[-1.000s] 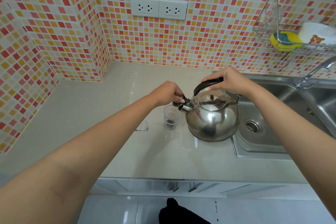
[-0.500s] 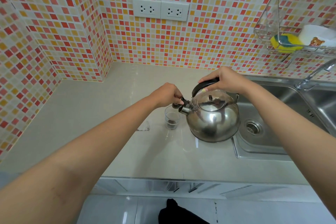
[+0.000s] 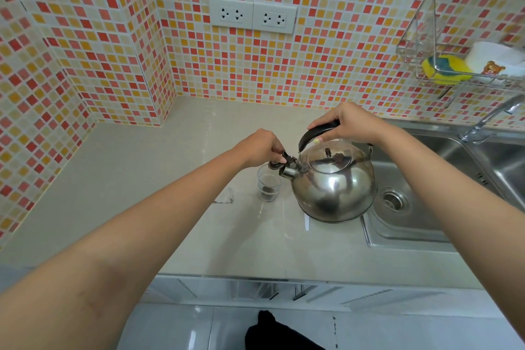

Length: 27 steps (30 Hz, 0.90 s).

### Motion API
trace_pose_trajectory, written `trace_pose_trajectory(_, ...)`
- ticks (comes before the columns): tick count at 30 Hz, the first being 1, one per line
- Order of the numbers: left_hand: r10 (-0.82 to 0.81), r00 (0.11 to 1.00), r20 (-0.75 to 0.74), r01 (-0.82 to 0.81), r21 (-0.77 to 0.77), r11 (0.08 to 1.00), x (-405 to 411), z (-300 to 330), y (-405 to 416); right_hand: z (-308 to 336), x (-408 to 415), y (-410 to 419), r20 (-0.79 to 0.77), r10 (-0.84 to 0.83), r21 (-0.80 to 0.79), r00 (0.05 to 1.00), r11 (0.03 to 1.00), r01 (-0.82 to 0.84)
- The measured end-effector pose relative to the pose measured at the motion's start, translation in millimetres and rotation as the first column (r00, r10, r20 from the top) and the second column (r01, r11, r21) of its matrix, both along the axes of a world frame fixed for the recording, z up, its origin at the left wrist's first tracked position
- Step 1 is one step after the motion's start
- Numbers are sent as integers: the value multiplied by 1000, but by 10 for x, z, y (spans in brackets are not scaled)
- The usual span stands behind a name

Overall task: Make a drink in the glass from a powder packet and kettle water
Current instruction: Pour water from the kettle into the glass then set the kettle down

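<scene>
A shiny steel kettle (image 3: 335, 190) stands on the beige counter (image 3: 170, 167) beside the sink. My right hand (image 3: 345, 122) is closed around its black handle. My left hand (image 3: 262, 148) pinches the dark cap on the kettle's spout, directly above a small clear glass (image 3: 267, 186) that has dark powder at its bottom. A torn clear packet (image 3: 227, 196) lies flat on the counter just left of the glass.
A steel sink (image 3: 403, 224) with a drain and a tap (image 3: 488, 119) lies to the right. A wire rack (image 3: 454, 65) on the tiled wall holds a yellow sponge and a white container. Two sockets (image 3: 252, 15) sit on the back wall.
Both hands and the kettle stay almost where they were; the view has shifted slightly. My left fingers keep working at the spout cap.
</scene>
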<state>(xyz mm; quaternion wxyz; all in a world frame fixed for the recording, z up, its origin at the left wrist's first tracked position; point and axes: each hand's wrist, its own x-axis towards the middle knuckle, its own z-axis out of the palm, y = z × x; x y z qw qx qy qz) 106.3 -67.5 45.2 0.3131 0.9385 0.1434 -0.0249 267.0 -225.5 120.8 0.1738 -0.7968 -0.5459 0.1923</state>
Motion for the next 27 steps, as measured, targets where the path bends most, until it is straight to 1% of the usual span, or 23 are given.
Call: trace_pose_trajectory(27,23,1000,-17,-23,6,1000,3,-65,66,17,5,131,-3,29,-36,1000,999,-30)
